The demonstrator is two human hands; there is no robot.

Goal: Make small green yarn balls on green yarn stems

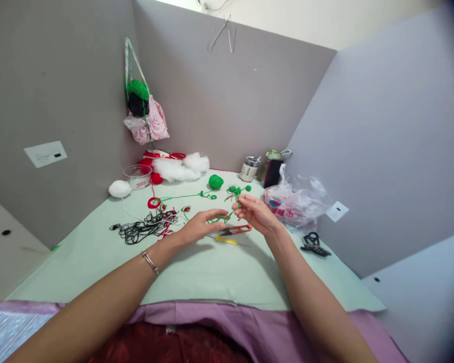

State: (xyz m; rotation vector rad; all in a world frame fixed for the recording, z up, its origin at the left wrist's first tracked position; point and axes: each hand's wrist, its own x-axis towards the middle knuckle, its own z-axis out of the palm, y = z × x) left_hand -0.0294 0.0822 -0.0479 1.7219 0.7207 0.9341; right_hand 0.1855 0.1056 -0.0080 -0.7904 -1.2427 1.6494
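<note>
Item, right hand [258,212]: fingertips pinched together on green yarn [230,214]. Item, left hand [202,227]: just beside it, thumb and fingers parted; whether the strand loops round a finger cannot be told. The worked yarn sits at the right fingertips, a length trailing between the hands.

Done, by appearance: several small green yarn pieces [234,189] just beyond the right hand, plus a red yarn ring [155,202] beyond and left of the left hand (finished or merely set down, the view does not settle).

Left, by judgement: the piece in hand looks unfinished, its strand neither tidied nor visibly fastened off. Stock remaining: one green yarn ball [215,182], beyond the hands and between them; white stuffing [179,169], farther off, loose and apparently unused; black cord [144,229], tangled, left of the left hand.

Tools, neither in use: orange-handled thread snips [237,230], just below the fingertips; a yellow-handled tool [226,241], nearer the wearer.
</note>
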